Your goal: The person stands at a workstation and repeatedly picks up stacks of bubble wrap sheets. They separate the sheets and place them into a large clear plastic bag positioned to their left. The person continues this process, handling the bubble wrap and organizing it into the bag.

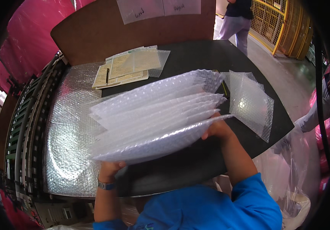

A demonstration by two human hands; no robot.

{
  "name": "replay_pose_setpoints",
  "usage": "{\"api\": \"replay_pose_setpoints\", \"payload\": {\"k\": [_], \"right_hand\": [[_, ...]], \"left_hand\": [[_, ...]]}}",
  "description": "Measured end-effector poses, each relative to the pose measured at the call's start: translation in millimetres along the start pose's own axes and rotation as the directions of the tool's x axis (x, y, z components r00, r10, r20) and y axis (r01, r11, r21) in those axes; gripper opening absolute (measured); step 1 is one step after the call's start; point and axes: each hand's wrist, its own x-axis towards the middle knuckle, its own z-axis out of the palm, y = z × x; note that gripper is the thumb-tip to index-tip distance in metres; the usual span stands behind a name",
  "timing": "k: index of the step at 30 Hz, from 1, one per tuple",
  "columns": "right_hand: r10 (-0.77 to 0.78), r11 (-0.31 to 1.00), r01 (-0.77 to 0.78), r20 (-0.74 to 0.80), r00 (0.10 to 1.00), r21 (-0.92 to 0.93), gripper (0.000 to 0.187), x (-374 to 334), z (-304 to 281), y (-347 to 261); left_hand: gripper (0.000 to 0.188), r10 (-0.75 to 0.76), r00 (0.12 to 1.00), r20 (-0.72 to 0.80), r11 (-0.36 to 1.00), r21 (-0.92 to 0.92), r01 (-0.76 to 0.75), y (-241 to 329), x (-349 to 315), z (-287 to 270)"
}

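Note:
A thick stack of clear bubble wrap sheets (149,122) spans the space between my hands, above the dark tabletop (195,57). Its layers fan apart at both ends. My left hand (111,168) grips the near left corner from below, with most fingers hidden under the stack. At the right end, my right hand (216,128) is closed on the edge, thumb on the near side. Several loose bubble wrap pieces (251,103) lie on the table to the right of the stack.
Shiny bubble wrap sheeting (69,153) covers the left side, beside a roller machine (23,130). Papers (134,65) with a pen (107,76) lie behind the stack, before a brown board (134,30). A person (239,19) stands beyond the table near a yellow fence (268,23).

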Motion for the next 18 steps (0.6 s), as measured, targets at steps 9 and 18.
{"api": "replay_pose_setpoints", "payload": {"k": [9,18], "right_hand": [[0.028,0.994,-0.038,-0.1,0.995,-0.103,0.112,-3,-3,38],[0.071,0.997,-0.069,-0.053,0.996,0.042,0.096,-8,14,14]], "left_hand": [[0.079,0.085,0.995,0.042,0.986,0.144,-0.09,-34,12,27],[0.05,0.063,0.998,0.01,0.997,0.039,-0.063,2,11,32]]}}
